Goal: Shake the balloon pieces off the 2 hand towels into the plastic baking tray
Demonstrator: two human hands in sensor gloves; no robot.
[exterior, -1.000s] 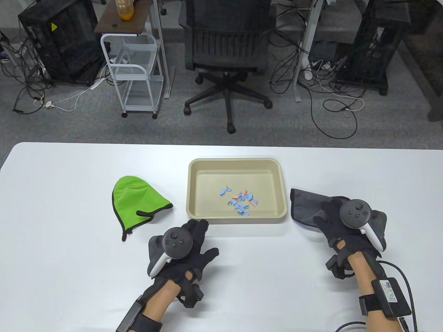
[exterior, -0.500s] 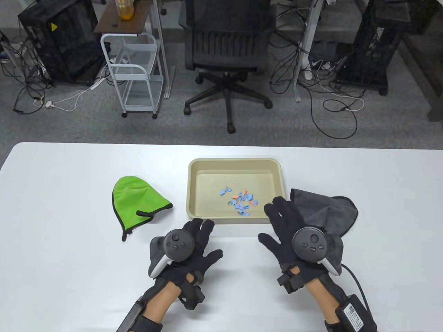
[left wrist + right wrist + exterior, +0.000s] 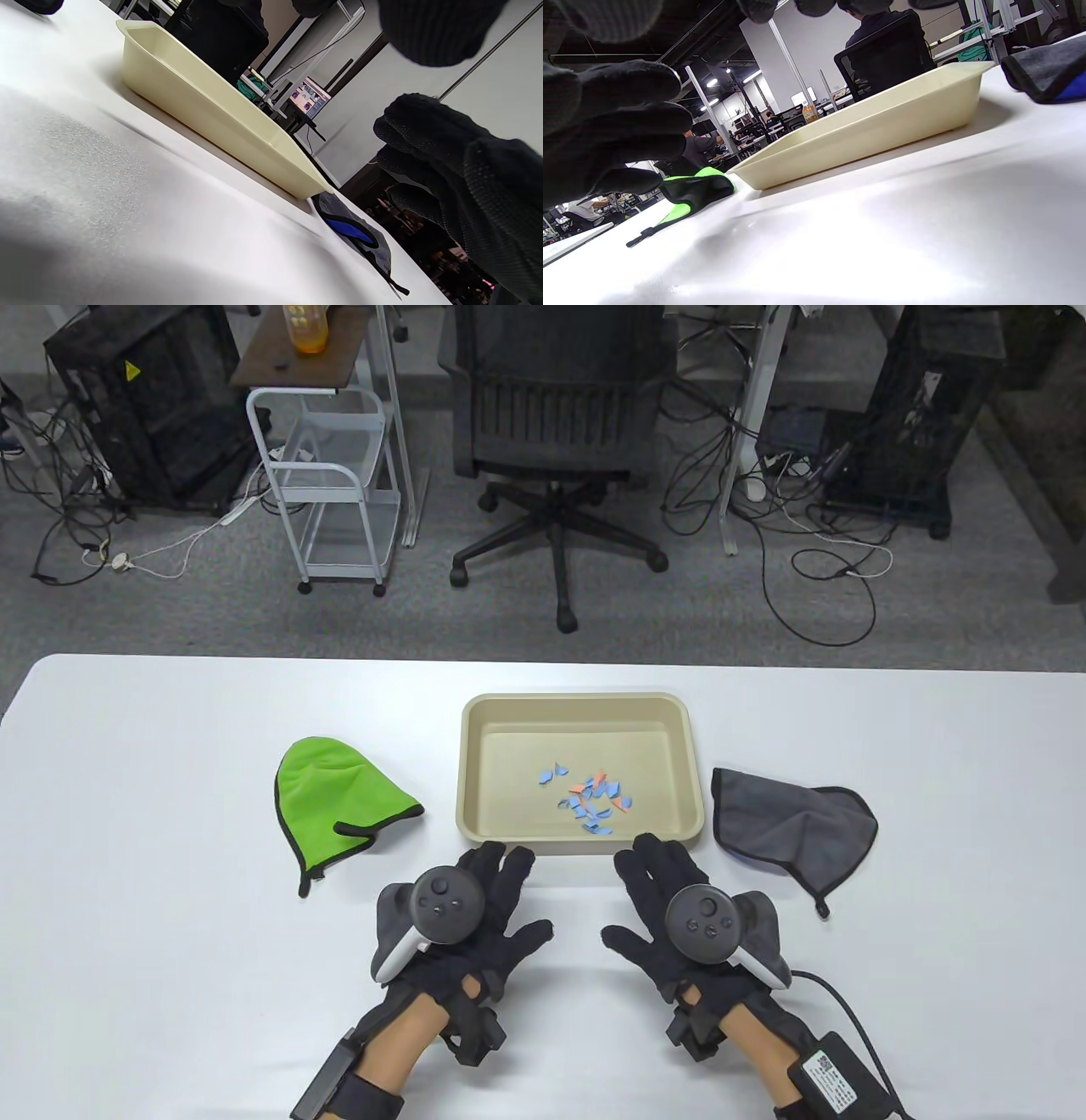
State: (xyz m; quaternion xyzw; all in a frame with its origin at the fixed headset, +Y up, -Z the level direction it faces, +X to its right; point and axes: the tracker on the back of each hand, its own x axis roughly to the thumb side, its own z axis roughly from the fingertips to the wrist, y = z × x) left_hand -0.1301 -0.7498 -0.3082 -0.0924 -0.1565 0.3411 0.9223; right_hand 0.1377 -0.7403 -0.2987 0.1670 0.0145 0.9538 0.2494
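1. Table view: both hands lie flat on the table near the tray's near edge, fingers spread and holding nothing. The left hand sits left of centre, the right hand right of centre. The tray holds a cluster of blue and orange balloon pieces. The green towel lies left of it, the grey towel right, both on the table. We judge the shaking done. The risk now is a fingertip catching the near rim and jolting pieces out, since the left fingertips lie just beside it.

2. Left wrist view: the tray's side wall is shallow, so a nudge could tip or slide it. The grey towel shows a blue patch at its fold; we cannot tell whether that is lining or a trapped piece. If a piece, the job is short.

3. Right wrist view: the green towel lies near the tray's left corner; dragging its cord could shift the tray. The grey towel shows the same blue.
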